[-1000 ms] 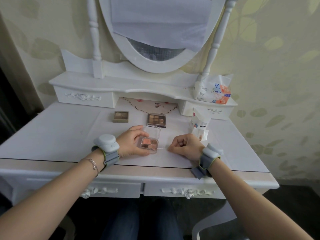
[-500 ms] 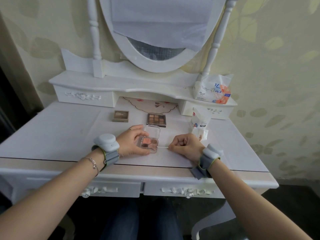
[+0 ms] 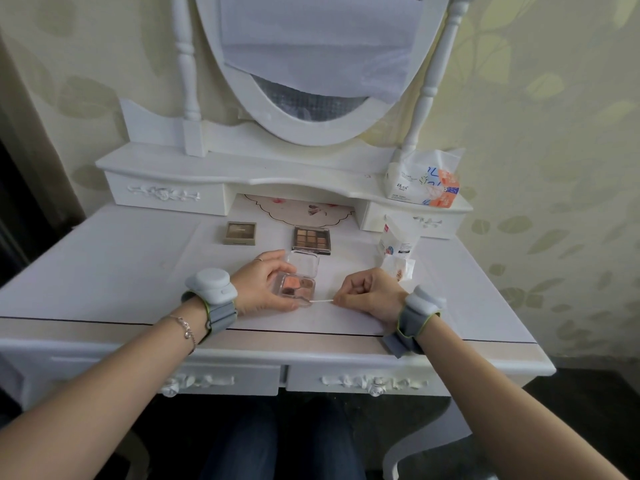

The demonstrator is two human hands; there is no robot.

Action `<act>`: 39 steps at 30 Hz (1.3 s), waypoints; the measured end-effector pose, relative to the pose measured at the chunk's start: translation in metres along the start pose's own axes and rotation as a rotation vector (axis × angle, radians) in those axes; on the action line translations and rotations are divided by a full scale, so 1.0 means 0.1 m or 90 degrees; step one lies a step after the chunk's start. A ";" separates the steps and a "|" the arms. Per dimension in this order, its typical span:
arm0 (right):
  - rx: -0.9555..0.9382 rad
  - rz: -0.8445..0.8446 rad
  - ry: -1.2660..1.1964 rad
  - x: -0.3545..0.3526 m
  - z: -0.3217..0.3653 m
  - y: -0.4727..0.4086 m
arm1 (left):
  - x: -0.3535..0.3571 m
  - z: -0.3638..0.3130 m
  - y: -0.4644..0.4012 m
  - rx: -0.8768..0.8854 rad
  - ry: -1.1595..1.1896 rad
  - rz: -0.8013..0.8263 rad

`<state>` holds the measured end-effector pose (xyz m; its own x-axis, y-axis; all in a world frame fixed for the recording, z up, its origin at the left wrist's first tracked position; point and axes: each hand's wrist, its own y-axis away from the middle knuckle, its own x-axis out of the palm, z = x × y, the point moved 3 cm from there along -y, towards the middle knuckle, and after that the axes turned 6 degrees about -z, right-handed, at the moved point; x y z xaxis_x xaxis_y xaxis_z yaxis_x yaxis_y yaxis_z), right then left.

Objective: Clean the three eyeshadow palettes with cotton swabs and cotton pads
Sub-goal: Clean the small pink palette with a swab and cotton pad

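The left hand grips the open clear palette; the right hand pinches a cotton swab at its near edge. First palette underway; careful strokes next.

White dressing table is filling mid-frame, two carved drawers showing along its lower front edge. Oval mirror is standing top centre, a white sheet covering most of the glass. Tissue pack is sitting on the raised shelf, right of centre. Floral doily is lying under that shelf, possibly printed. Leaf-pattern wallpaper is running behind.
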<state>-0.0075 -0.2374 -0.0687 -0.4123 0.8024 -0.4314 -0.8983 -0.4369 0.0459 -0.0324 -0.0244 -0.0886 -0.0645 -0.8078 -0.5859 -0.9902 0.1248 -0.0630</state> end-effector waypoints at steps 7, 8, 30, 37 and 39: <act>0.010 -0.087 -0.160 0.00 -0.03 -0.03 | 0.00 -0.05 0.01 -0.013 -0.052 -0.038; 0.012 -0.105 -0.175 0.01 -0.03 -0.04 | 0.01 -0.05 0.01 -0.013 -0.057 -0.044; -0.088 -0.124 0.015 0.30 0.16 -0.26 | 0.01 -0.06 0.00 -0.012 -0.070 -0.036; -0.103 -0.132 0.043 0.32 0.17 -0.27 | 0.02 -0.06 -0.01 -0.011 -0.065 -0.036; -0.102 -0.134 0.040 0.32 0.16 -0.28 | 0.02 -0.07 -0.01 -0.011 -0.064 -0.034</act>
<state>0.0025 -0.1932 -0.0696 -0.2045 0.8575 -0.4721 -0.9256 -0.3263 -0.1916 -0.0328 -0.0301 -0.0844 0.0004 -0.7507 -0.6607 -0.9939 0.0727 -0.0832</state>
